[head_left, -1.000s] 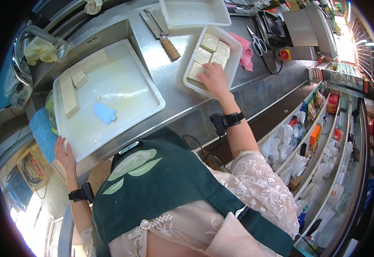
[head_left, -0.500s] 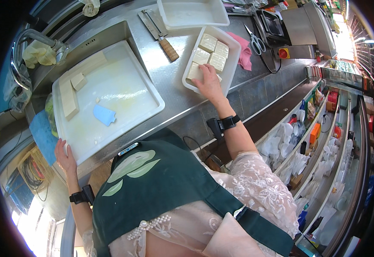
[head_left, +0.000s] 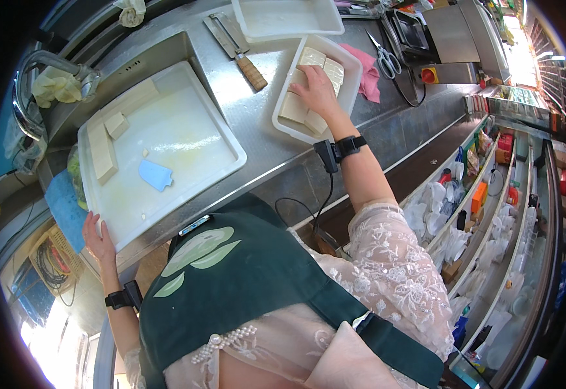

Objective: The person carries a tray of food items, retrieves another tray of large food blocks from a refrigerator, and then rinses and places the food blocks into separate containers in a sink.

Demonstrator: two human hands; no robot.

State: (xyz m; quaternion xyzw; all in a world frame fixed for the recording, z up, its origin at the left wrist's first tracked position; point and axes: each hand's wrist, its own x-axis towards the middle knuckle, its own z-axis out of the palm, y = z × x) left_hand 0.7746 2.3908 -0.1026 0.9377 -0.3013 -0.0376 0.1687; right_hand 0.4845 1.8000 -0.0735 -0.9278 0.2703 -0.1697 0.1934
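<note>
At the right, a white plastic tub (head_left: 281, 107) holds several pale blocks that look like tofu (head_left: 330, 70). My right hand (head_left: 318, 93) reaches into this tub, its fingers spread over the tops of the blocks and partly hiding them. To the left lies a wide white tray (head_left: 195, 123). At its near left corner my left hand (head_left: 99, 238) grips the rim, with thumb and fingers on either side. Long pale strips (head_left: 103, 152) and a small cut block (head_left: 116, 125) lie on the tray, beside a blue flat scraper (head_left: 156, 175) and some crumbs.
A wooden-handled cutter (head_left: 237, 52) rests on the steel counter (head_left: 231, 110). Behind the tub stands another white tub (head_left: 289, 18). A pink cloth (head_left: 365, 74) and scissors (head_left: 385, 57) lie to its right. A tap (head_left: 49, 61) stands at the back left, by the sink (head_left: 166, 55).
My right hand has moved farther into the tub, from the near blocks toward the far ones, now covering more of them. My left hand stays at the tray's corner.
</note>
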